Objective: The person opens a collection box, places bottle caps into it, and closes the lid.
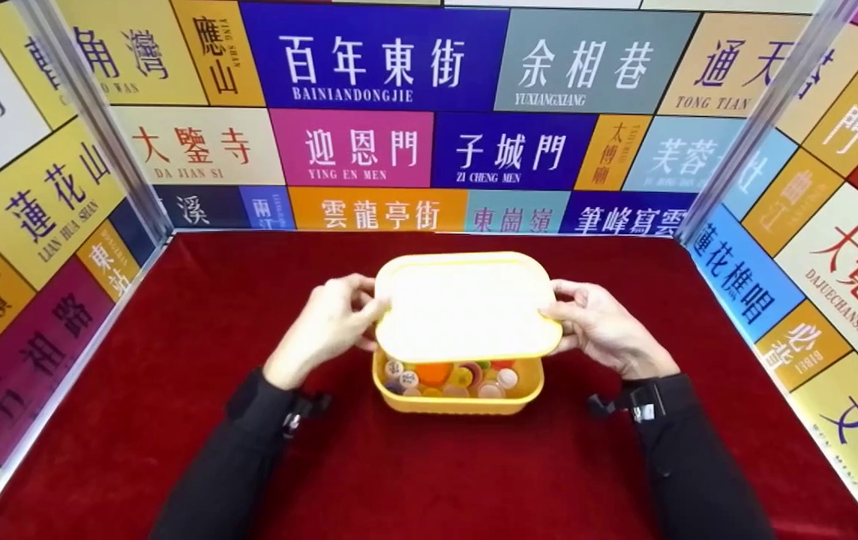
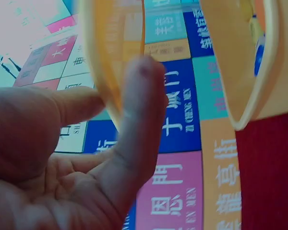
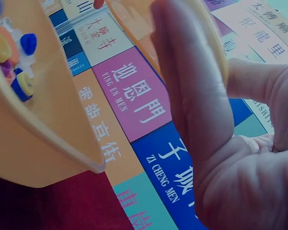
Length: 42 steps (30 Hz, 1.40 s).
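A pale lid with a yellow rim [image 1: 468,306] is raised over a yellow box [image 1: 459,406] in the head view. My left hand [image 1: 331,319] pinches the lid's left end between thumb and fingers. At the opposite end my right hand [image 1: 601,322] grips it the same way. Below the lid's near edge the box shows round, coloured button-like pieces [image 1: 466,375]; the lid hides the box's far part. Both wrist views show a gap between the lid [image 2: 102,81] and the box rim [image 3: 53,139], with blue and yellow pieces [image 3: 23,85] inside.
The box stands on a dark red cloth surface [image 1: 429,472]. Printed panels with coloured sign blocks [image 1: 373,56] wall in the back and both sides, joined by metal corner posts [image 1: 766,97].
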Motion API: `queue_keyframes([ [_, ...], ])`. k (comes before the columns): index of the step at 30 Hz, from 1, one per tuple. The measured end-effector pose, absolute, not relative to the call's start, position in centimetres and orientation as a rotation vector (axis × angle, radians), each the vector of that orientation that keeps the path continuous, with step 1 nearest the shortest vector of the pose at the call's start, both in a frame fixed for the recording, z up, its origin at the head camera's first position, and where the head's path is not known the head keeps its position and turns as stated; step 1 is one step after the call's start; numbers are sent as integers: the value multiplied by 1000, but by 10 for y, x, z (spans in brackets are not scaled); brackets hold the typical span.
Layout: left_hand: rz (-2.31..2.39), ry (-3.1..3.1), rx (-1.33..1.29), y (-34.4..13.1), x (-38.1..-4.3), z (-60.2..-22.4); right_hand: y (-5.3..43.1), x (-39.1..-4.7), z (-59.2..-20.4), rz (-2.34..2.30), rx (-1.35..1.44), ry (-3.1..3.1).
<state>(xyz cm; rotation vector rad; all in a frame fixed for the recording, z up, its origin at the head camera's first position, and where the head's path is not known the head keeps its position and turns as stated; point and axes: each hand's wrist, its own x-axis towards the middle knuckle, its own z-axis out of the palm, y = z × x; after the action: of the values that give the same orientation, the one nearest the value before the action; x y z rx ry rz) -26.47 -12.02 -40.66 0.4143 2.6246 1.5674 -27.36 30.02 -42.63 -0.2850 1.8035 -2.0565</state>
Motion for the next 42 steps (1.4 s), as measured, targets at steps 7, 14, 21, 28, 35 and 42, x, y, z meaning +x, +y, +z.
queue_keyframes([
  [7, 1512, 2605, 370, -120, -263, -408, 291, -271, -430, -1880, -191, 2082],
  [14, 1449, 2608, 355, -121, -263, -411, 287, -268, -431, -1618, -159, 2352],
  [21, 1366, 2627, 329, -119, -263, -416, 284, -262, -432, -1465, -176, 2448],
  [28, 1303, 2620, 295, -116, -264, -423, 281, -256, -434, -1379, -201, 2475],
  [35, 1187, 2644, 285, -114, -266, -427, 280, -254, -433, -1314, -177, 2477],
  [42, 1064, 2647, 263, -113, -265, -432, 278, -253, -434, -1204, -163, 2485],
])
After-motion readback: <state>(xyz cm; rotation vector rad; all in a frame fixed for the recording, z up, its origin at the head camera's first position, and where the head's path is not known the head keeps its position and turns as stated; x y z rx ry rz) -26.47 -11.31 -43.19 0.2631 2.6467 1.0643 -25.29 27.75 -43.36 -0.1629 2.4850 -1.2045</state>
